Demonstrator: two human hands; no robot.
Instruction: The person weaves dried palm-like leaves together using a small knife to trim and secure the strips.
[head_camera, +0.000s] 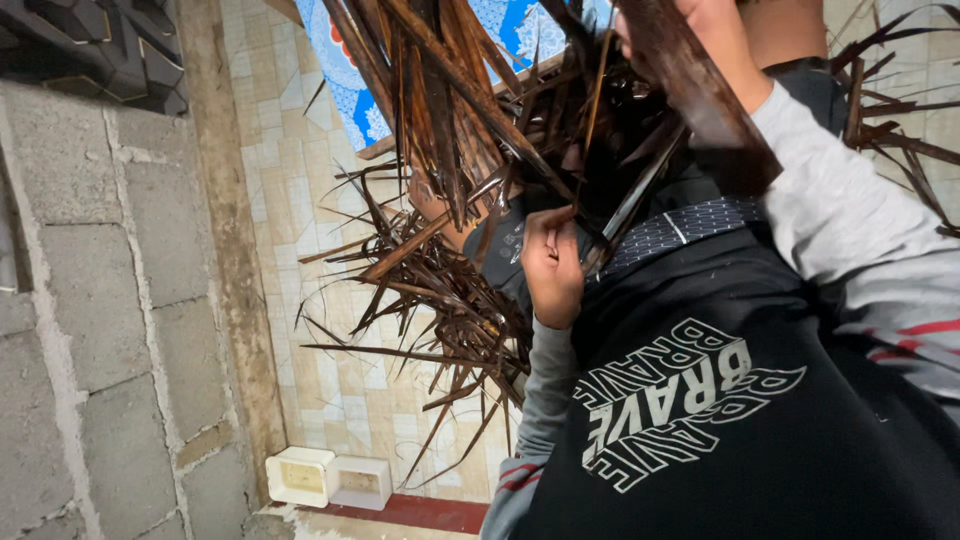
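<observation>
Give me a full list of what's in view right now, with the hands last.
Dried leaf strips: a large bundle, dark brown, fanning out from upper centre toward the lower left.
Block wall: one, grey, left side.
Tiled surface: one, pale cream, behind the bundle.
Patterned cloth: one, blue with white and red, top centre.
Small open boxes: two, off-white, side by side at the bottom left, beside a red strip.
Printed garment: one, black with white print, lower right.
Left hand: closed grip on a strip, grey sleeve below it.
Right hand: top right, mostly hidden among the strips; grip unclear.
</observation>
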